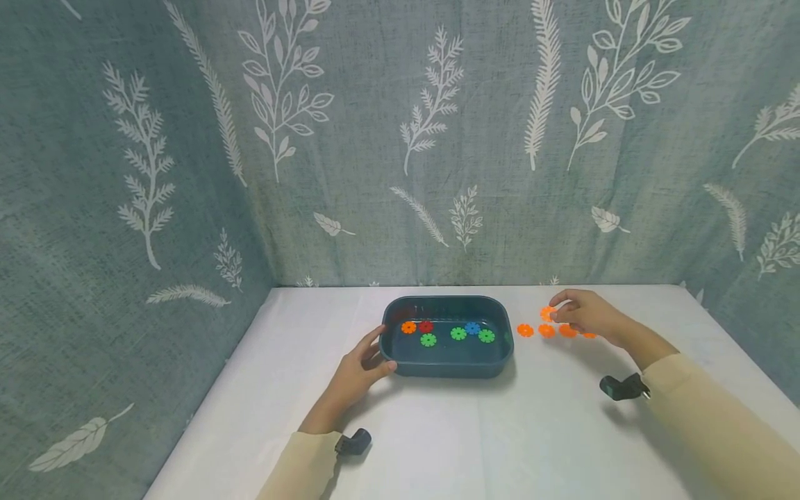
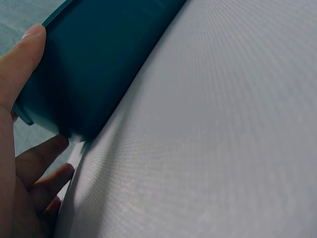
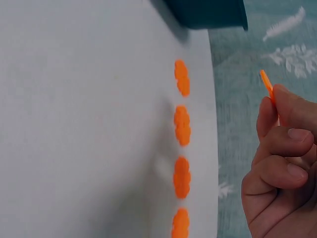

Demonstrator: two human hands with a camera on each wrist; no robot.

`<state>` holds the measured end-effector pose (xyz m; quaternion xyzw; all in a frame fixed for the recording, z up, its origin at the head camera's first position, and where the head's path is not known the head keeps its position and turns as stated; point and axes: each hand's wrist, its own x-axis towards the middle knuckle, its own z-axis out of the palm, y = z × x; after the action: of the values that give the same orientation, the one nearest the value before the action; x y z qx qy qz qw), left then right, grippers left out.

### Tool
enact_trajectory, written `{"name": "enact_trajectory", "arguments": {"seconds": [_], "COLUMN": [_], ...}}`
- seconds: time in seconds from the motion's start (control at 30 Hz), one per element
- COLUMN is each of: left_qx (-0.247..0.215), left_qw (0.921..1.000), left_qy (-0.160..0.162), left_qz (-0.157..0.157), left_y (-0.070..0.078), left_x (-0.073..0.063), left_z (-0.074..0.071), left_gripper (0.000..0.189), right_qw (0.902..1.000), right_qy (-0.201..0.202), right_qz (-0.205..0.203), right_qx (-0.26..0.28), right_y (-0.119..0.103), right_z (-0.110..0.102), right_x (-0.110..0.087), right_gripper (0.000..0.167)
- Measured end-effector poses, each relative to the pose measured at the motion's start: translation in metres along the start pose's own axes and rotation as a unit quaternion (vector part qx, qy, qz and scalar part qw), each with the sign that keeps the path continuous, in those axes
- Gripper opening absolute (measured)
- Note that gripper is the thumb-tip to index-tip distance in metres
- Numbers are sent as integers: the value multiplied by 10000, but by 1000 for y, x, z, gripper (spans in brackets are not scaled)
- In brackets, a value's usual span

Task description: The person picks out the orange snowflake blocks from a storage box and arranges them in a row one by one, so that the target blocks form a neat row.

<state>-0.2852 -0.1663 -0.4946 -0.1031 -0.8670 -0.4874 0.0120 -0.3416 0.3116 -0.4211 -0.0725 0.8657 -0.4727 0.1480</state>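
A dark teal tray (image 1: 446, 370) sits on the white table, with flower-shaped discs inside: one orange (image 1: 408, 327), one red (image 1: 426, 326), one blue (image 1: 472, 328) and three green (image 1: 458, 334). My left hand (image 1: 357, 375) holds the tray's left near corner, thumb at the front and fingers along the left end. In the left wrist view the thumb (image 2: 30, 49) presses near the rim. Right of the tray, my right hand (image 1: 587, 316) pinches an orange flower disc (image 3: 266, 83) between thumb and forefinger, raised above the table. Below it lies a row of several orange discs (image 3: 182, 126).
The white table (image 1: 437, 437) meets a leaf-patterned grey-green curtain (image 1: 375, 139) behind and at both sides. A dark camera mount sits on each wrist, the left one (image 1: 353, 442) and the right one (image 1: 623, 387).
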Motion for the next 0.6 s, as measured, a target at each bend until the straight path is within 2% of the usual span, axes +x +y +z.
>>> {"name": "enact_trajectory", "arguments": {"seconds": [0.4, 0.6], "left_qx": [-83, -150], "left_qw": [10000, 9999], "left_qy": [-15, -48], "left_qz": [18, -22], "left_y": [-4, -4], "left_x": [3, 1], "left_z": [-1, 0], "left_gripper": [82, 84], "right_qw": [9984, 9973], "right_qy": [460, 690], "right_qz": [188, 256], "right_qx": [253, 70], "right_y": [31, 47], "right_z": [-15, -27], "right_x": [-15, -24], "right_gripper": [51, 54]}}
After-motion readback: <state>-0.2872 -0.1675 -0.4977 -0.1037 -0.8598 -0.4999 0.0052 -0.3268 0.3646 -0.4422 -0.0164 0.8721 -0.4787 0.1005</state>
